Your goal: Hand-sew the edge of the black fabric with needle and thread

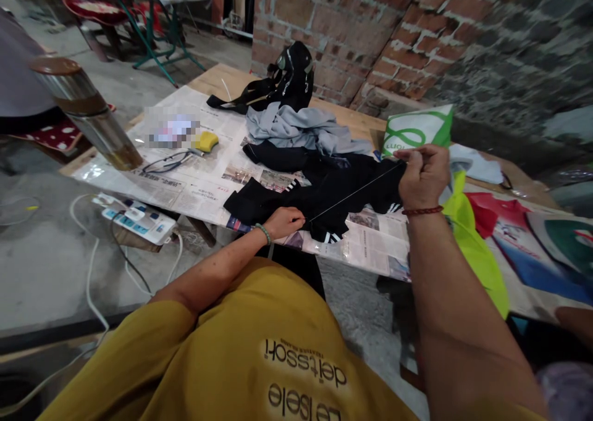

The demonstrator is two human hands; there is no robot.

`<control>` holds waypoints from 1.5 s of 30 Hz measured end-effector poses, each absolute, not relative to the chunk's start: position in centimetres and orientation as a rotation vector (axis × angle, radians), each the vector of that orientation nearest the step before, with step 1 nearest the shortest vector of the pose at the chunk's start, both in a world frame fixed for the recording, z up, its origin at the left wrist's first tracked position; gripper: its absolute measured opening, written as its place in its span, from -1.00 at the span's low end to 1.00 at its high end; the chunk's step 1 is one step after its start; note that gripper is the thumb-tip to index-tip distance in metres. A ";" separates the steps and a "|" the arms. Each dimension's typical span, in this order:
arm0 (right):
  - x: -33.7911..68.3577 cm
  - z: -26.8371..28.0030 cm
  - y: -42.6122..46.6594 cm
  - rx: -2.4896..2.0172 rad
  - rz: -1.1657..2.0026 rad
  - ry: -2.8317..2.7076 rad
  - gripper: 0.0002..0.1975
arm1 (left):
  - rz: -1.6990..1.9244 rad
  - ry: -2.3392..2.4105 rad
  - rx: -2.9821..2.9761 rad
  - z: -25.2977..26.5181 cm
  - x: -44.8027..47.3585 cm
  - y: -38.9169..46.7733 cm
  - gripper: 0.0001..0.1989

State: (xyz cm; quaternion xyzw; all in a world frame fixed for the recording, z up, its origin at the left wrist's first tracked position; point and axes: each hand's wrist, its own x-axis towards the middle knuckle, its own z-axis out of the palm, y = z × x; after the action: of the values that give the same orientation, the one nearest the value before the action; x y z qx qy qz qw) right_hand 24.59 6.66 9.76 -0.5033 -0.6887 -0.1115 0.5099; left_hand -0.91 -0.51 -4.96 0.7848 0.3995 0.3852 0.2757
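A black garment (pixel 333 183) with white stripes lies spread on the newspaper-covered table. At its near edge my left hand (pixel 285 223) is closed, with thumb and fingers pinching the cloth. A thin white thread (pixel 354 192) runs taut from that spot up to the right. My right hand (pixel 424 171) is raised over the garment's right side, its fingers closed on the thread's far end. Whether a needle is between those fingers is too small to tell. Behind the garment is a crumpled grey cloth (pixel 296 128).
A black bag (pixel 294 78) stands at the back. On the left are a tall flask (pixel 90 115), eyeglasses (pixel 169 162) and a yellow object (pixel 206 141). A power strip (pixel 139 217) with cables hangs by the table's left edge. A green-white packet (pixel 417 128) and bright yellow cloth (pixel 472 248) are right.
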 end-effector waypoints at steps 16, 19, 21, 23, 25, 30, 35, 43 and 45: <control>25.9 12.0 6.8 -1.101 -0.243 -1.641 -0.83 | 1.006 1.072 2.114 -4.9 -1.1 -0.5 -0.81; 25.1 12.0 6.3 -1.046 -0.139 -1.564 -0.88 | 1.031 1.068 2.100 -5.0 -1.0 -0.5 -0.81; 23.9 11.3 5.0 -1.025 -0.001 -1.496 -0.90 | 1.056 1.070 2.083 -5.0 -1.0 -0.6 -0.83; 22.0 9.5 2.8 -1.038 0.219 -1.460 -0.90 | 1.078 1.078 2.069 -5.1 -1.0 -0.7 -0.86; 19.7 6.6 -0.3 -1.102 0.470 -1.474 -0.88 | 1.087 1.084 2.076 -5.1 -1.0 -0.8 -0.84; 15.2 -1.8 -7.1 -1.345 0.639 -1.645 -0.82 | 1.041 1.126 2.234 -5.0 -1.0 -1.5 -0.78; 14.7 -5.2 -8.2 -1.451 0.530 -1.809 -0.77 | 0.959 1.293 2.512 -4.4 -1.7 -2.7 -0.85; 14.7 -5.5 -7.6 -1.417 0.392 -2.043 -0.72 | 0.982 1.395 2.473 -3.6 -2.7 -3.8 -0.88; 14.6 -5.6 -7.6 -1.475 0.356 -2.088 -0.72 | 1.011 1.377 2.413 -3.9 -2.7 -3.8 -0.88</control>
State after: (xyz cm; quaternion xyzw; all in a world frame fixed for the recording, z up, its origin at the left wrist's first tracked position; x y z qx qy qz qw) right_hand 14.56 -7.63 -5.58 -0.5492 -0.7774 0.1324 0.2765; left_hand -2.68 -3.77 -3.89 0.8126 0.4638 0.3406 0.0924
